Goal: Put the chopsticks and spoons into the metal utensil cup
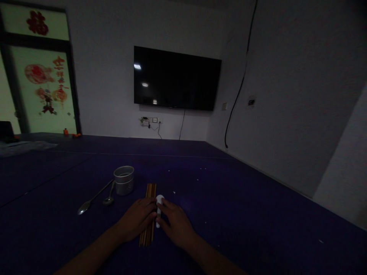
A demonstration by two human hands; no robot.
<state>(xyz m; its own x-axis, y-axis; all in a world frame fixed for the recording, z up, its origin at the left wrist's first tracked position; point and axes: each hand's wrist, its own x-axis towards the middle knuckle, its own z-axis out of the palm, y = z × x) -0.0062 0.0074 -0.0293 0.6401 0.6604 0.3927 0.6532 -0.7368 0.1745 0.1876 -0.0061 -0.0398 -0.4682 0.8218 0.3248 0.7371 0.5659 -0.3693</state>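
nearest the camera are the two bare hands, the left hand (139, 215) lying over the middle of a bundle of chopsticks (148, 236), the right hand (178, 225) just to the right of that bundle. the white spoon (158, 214) lies along the right side of the chopsticks, its long axis running nearly parallel to theirs, round head away from the person. it sits between the two sets of fingertips; the right hand's fingers and thumb touch it from the right. whether either grip is closed tight or merely resting, i cannot tell. beyond the chopsticks to the left stands a metal cup (124, 186), and farther left of them a short spoon (108, 200) and a long spoon (85, 207) lie on the dark surface (258, 214).
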